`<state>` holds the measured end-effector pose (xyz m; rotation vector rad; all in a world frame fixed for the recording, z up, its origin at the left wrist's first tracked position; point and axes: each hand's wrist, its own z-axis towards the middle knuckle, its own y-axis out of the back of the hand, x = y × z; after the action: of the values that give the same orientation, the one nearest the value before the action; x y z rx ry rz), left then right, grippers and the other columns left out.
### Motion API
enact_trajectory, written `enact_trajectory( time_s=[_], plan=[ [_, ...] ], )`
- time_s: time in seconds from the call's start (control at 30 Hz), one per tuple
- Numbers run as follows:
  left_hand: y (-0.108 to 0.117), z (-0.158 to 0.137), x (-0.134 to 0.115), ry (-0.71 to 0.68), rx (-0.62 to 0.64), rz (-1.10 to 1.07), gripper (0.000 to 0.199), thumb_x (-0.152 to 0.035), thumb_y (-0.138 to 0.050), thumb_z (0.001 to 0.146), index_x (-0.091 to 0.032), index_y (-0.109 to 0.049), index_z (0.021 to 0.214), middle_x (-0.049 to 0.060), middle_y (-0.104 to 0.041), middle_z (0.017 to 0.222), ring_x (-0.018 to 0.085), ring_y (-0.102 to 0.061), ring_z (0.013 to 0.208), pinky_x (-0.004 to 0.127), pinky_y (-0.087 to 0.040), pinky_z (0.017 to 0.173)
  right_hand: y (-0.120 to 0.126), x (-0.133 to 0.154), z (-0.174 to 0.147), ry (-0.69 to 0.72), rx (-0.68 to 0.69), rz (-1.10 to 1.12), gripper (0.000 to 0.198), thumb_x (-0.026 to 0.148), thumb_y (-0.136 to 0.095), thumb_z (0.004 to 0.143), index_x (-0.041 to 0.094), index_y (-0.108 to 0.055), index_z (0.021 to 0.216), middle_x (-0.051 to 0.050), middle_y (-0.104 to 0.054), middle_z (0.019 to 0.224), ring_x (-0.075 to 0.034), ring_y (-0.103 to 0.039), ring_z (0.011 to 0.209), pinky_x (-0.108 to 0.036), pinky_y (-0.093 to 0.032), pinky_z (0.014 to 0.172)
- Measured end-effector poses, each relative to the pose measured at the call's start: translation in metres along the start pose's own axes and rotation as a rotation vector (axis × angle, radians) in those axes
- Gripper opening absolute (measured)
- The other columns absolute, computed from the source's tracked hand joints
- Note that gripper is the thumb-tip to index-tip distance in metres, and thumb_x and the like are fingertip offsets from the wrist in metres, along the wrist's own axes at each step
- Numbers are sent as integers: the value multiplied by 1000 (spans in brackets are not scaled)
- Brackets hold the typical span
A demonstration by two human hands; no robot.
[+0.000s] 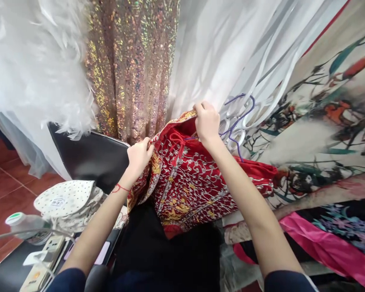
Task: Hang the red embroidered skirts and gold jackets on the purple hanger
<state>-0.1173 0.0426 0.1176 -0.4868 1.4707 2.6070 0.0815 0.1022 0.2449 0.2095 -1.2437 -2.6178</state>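
A red garment (194,182) with silver and gold embroidery hangs spread between my hands, its lower part lying over my lap. My left hand (140,156) pinches the gold-trimmed edge at the garment's left. Farther right and a little higher, my right hand (207,121) has its fingers closed on the same edge. A red cord bow (178,144) shows between the hands. The purple wire hanger (239,117) sticks out behind my right hand, and part of it runs inside the garment. A red sleeve stretches off to the right.
A black chair back (91,158) stands at the left, below a white feathered garment (48,61). Sequined fabric (134,73) and white cloth hang behind. A bottle (27,227), stacked dotted fabric (67,200) and a power strip (42,263) sit lower left. Flower-patterned fabric (322,134) hangs at the right.
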Motion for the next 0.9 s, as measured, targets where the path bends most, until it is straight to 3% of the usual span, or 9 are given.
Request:
enact_trajectory(
  time_s=[0.1, 0.2, 0.3, 0.37, 0.47, 0.6, 0.73, 0.83, 0.9],
  plan=[
    [17, 5, -9, 13, -53, 15, 30, -38, -46, 102, -22, -71, 105, 10, -77, 93, 26, -72, 88, 31, -27, 62, -5, -6, 4, -44, -27, 35, 42, 6, -30, 97, 16, -62, 123, -19, -60, 123, -28, -58, 113, -39, -48, 82],
    [51, 14, -23, -19, -242, -90, 26, -37, -51, 100, -21, -72, 99, 7, -74, 84, 21, -67, 79, 30, -29, 63, -8, -13, 9, -82, -100, 106, 42, 5, -28, 97, 15, -59, 124, -22, -56, 128, -28, -61, 112, -40, -50, 82],
    [90, 15, -43, -148, -413, -269, 19, -31, -55, 98, -20, -68, 90, 3, -65, 72, 15, -58, 68, 29, -32, 64, -2, -20, 5, -88, -150, 159, 41, 4, -31, 96, 15, -55, 127, -22, -55, 130, -28, -65, 108, -41, -53, 82],
    [109, 11, -57, -251, -438, -377, 19, -31, -54, 97, -20, -64, 85, 1, -57, 67, 13, -51, 64, 29, -33, 63, 8, -23, -1, -95, -109, 131, 39, 5, -39, 94, 13, -53, 130, -21, -59, 127, -30, -66, 109, -41, -53, 86],
    [119, 4, -68, -353, -328, -424, 22, -33, -57, 96, -21, -58, 78, -2, -48, 61, 12, -43, 59, 28, -32, 60, 25, -25, -12, -92, 62, 46, 40, 9, -52, 88, 9, -57, 128, -22, -66, 119, -34, -66, 111, -43, -51, 90],
    [100, -2, -62, -358, -16, -292, 32, -34, -56, 94, -21, -48, 65, -2, -45, 56, 12, -36, 53, 29, -28, 57, 28, -24, -22, 29, 364, -88, 33, 13, -52, 87, 6, -72, 112, -25, -71, 113, -37, -68, 110, -43, -50, 89],
    [90, -9, -53, -214, 76, -106, 29, -35, -50, 92, -21, -52, 66, 2, -54, 58, 16, -47, 56, 30, -29, 57, 18, -22, -29, 64, 308, -106, 39, 13, -44, 90, 7, -75, 113, -25, -73, 109, -34, -70, 105, -40, -47, 83],
    [99, -12, -62, -187, -31, -94, 12, -30, -56, 84, -21, -63, 84, 5, -69, 77, 20, -60, 72, 30, -38, 64, 16, -23, -33, 68, 219, -89, 41, 16, -43, 88, 8, -74, 114, -24, -74, 107, -33, -69, 99, -39, -44, 78],
    [103, -8, -75, -274, -75, -154, 21, -27, -57, 82, -21, -64, 100, 7, -73, 97, 21, -64, 86, 31, -45, 74, 17, -25, -36, 98, 200, -93, 40, 19, -45, 88, 7, -73, 113, -25, -74, 106, -33, -67, 96, -38, -42, 77]
  ],
)
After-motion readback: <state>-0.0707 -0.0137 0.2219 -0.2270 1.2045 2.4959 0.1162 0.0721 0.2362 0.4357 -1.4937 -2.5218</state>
